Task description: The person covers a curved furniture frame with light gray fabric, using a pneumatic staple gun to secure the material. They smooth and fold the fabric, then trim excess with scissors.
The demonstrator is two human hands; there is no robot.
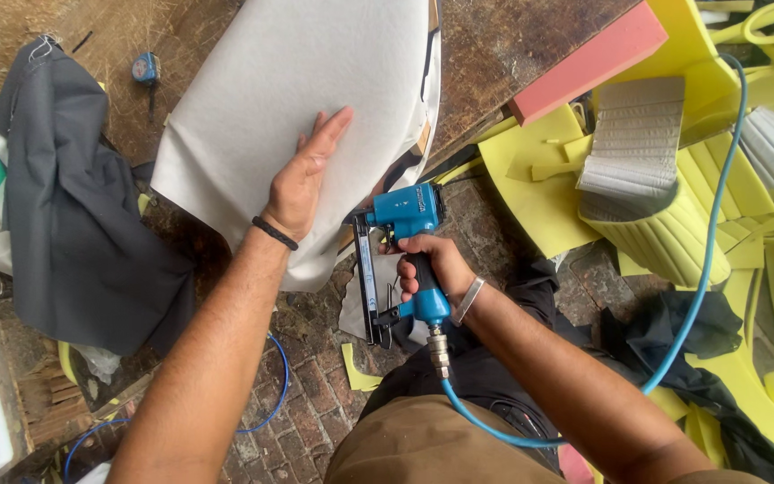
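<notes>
1. Left hand (302, 184): laid flat, fingers extended, palm down on white fabric (279, 99); grip open, nothing enclosed.
2. White fabric: stretched over a padded panel at the edge of the wooden surface (512, 36), lower edge overhanging toward the brick floor (306, 358).
3. Right hand (432, 264): grip closed around handle of blue pneumatic stapler (405, 255).
4. Stapler: nose against the underside edge of the fabric, just beside the left wrist; blue air hose (700, 278) attached at handle base.
5. Surroundings: dark grey cloth (82, 206) to the left; yellow foam offcuts (539, 188) to the right.

Upholstery wkshop: foam offcuts (539, 193), staple gun (402, 260)
</notes>
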